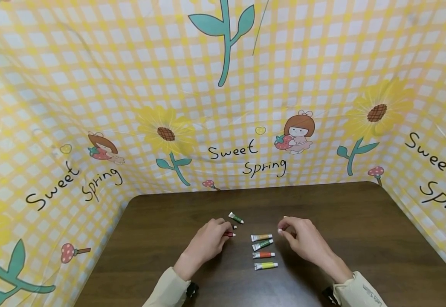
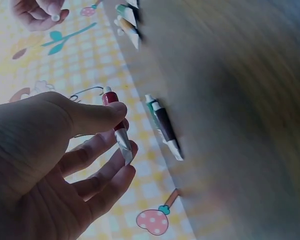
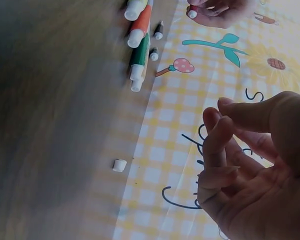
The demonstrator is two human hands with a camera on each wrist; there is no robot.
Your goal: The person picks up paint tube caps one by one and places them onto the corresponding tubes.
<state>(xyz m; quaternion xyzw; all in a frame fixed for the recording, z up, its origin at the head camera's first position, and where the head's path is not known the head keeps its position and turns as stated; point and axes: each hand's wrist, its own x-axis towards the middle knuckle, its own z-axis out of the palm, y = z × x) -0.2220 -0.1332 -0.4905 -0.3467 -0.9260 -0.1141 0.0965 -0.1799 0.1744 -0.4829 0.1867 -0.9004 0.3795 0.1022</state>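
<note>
My left hand (image 1: 207,238) pinches a small dark red paint tube (image 2: 120,131) between thumb and fingers, its white end pointing away from the palm. Just beyond that hand, a green paint tube (image 1: 236,218) and a dark paint tube (image 2: 165,122) lie on the table; the hand partly hides the dark one in the head view. Over the right side, my right hand (image 1: 303,236) pinches a tiny white piece (image 2: 55,17), perhaps a cap, at its fingertips. In the right wrist view the fingers hide that piece. Another small white piece (image 3: 120,165) lies near this hand.
Between the hands several tubes lie in a column: ochre (image 1: 261,237), green (image 1: 262,244), orange-red (image 1: 264,255) and yellow (image 1: 266,266), white ends to the right. The brown wooden table (image 1: 161,213) ends at a checked yellow cloth (image 1: 238,111) hanging around it.
</note>
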